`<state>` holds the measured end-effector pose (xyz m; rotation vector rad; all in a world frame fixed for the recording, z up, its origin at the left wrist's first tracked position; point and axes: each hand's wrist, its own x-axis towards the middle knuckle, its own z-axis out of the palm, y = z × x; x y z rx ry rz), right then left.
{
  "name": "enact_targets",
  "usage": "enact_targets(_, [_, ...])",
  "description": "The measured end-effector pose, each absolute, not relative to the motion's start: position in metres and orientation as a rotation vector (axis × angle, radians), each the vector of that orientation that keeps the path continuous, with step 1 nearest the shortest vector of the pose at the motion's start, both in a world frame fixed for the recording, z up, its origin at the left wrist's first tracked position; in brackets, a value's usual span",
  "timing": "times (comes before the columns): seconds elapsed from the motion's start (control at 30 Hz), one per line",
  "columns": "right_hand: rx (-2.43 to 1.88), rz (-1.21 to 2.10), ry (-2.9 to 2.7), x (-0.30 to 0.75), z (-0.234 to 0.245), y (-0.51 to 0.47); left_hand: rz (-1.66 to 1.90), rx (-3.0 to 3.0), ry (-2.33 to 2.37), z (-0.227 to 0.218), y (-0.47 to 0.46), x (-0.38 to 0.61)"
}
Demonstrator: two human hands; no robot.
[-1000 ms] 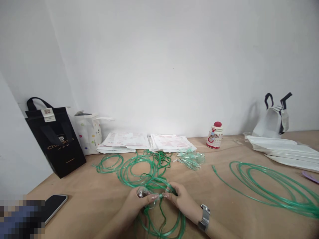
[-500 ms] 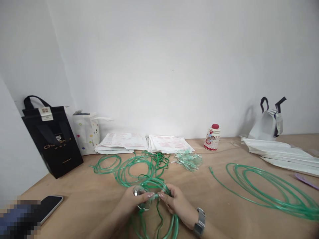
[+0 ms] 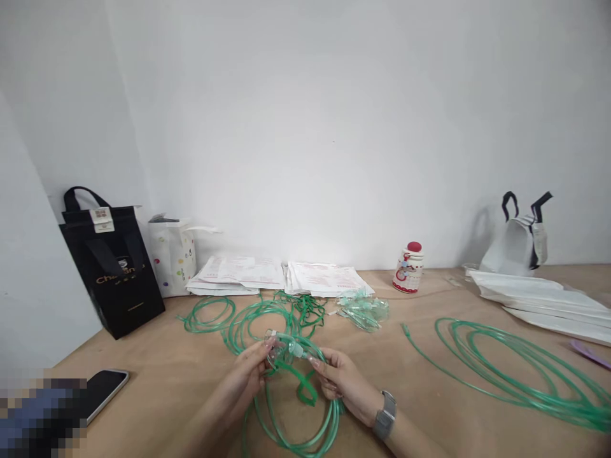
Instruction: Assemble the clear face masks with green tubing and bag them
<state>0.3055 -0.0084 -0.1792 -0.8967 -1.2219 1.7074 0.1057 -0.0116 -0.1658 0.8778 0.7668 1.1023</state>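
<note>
1. Head view: nearest, a tubing loop (image 3: 330, 427) is lying below the two hands, its green strands curving around a bare patch of tabletop (image 3: 167, 381).
2. The left hand (image 3: 249, 369) is pinching a clear plastic piece (image 3: 275, 348) between thumb and fingers, just above the loop.
3. The right hand (image 3: 338, 376) is grasping the narrow end of a pale green connector (image 3: 296, 350), thumb on top; the connector is sitting between the hands, right beside the clear piece. Whether the two are joining fully, I cannot tell.
4. A flat green strap (image 3: 308, 389) is dangling below the connector, between the hands.
5. A watch (image 3: 386, 416) is circling the right wrist. A dark phone (image 3: 109, 389) is lying at the left, partly hidden by a pixelated patch.
6. Farther out, a large tubing coil (image 3: 568, 408) is spreading at the right, near a purple item (image 3: 589, 353); a middle coil (image 3: 235, 331) and a small coil (image 3: 191, 321) are lying beyond the left hand.
7. Behind these, tangled green straps (image 3: 308, 313) are resting beside a heap of clear greenish pieces (image 3: 363, 312).
8. Along the wall (image 3: 334, 127), a black bag (image 3: 114, 280), a dotted bag (image 3: 174, 257), red-printed packets (image 3: 238, 273), a red-topped bottle (image 3: 408, 270) and a white bag (image 3: 510, 245) are standing or lying, with white sleeves (image 3: 539, 289) stacking before the last.
</note>
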Motion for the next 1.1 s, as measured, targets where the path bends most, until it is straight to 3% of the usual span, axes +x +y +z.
enact_targets(0.37, [-0.878,1.505,-1.244,0.306,-0.156,-0.007,1.365,1.054,0.982,-0.166,-0.006,0.101])
enact_targets(0.53, [-0.775,1.317,-1.379,0.307,-0.077,0.002,1.619,0.981,1.092,-0.13,0.019,0.094])
enact_targets(0.73, [-0.532,1.041,-1.306,0.297,0.01,0.002,1.568,0.894,0.905,-0.052,0.027,0.116])
enact_targets(0.9, [-0.451,0.914,-1.127,0.295,-0.002,0.012,1.434,0.843,0.672,-0.034,0.008,0.138])
enact_targets(1.1, [-0.52,1.036,-1.175,0.307,-0.016,0.019,1.356,0.775,0.499,-0.031,-0.003,0.134])
